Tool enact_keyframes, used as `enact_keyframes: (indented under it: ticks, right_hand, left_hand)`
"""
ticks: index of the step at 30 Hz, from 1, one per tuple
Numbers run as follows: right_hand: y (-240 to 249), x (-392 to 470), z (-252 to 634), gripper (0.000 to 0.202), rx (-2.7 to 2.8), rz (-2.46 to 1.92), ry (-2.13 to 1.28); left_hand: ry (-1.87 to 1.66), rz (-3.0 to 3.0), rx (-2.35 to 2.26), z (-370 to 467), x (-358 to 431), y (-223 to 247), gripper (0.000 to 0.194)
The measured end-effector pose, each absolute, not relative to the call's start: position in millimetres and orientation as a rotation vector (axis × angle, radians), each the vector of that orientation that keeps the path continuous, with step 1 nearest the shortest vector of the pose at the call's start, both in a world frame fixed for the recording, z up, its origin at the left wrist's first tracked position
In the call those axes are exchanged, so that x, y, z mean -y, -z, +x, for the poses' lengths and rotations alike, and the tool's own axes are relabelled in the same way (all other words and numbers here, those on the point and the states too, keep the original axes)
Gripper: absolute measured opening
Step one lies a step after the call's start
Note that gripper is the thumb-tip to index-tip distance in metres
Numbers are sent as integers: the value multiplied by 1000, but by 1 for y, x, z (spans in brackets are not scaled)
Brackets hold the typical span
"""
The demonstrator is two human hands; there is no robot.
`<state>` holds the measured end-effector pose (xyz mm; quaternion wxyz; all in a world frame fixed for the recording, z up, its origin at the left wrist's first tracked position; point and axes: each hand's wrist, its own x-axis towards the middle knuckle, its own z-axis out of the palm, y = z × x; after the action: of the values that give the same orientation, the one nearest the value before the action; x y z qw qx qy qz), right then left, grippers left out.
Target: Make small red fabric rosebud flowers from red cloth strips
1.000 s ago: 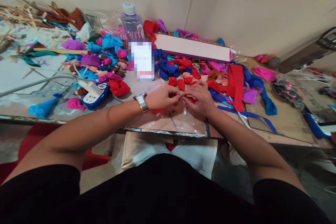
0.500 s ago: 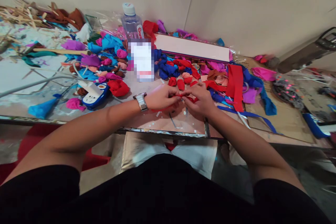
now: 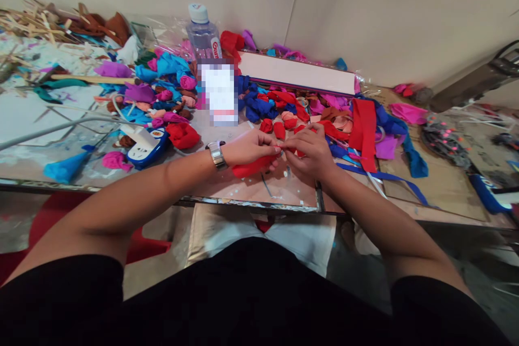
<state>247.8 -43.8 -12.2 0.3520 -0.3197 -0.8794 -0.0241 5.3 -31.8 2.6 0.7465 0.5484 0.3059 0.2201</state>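
Near the table's front edge, my left hand pinches a red strip, which hangs below its fingers as a flat piece. My right hand meets it fingertip to fingertip and is closed on the same red material; the small part between the fingertips is mostly hidden. Just beyond both hands lie small red rolled pieces and a pale pink one. A wide red strip is draped over the pile to the right.
A clear bottle stands behind a blurred phone. A blue and white power socket with a grey cable is at left. Coloured scraps, a long white box and cardboard cover much of the table.
The red strip under my left hand now shows as a wider, flatter piece. Both hands have shifted only slightly, with their fingertips still together.
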Motion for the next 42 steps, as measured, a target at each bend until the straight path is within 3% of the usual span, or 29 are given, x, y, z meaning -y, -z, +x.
enact_keyframes:
  ticks: [9,21,28,42]
  right_hand:
    - [8,47,248,13,2302,-799,78]
    - [17,48,244,8,2260,-952,-71]
    - [16,49,240,7,2303,-1017,-182]
    - [16,47,242,4,2278,-992,-158]
  left_hand:
    - [-525,1298,-689,5,30,-1,42]
    - [-726,2587,-969,4,36,2,26]
    - [-627,3118,-797,1,31,1,26]
    - [-552,3311,-737,-1,29,-6,23]
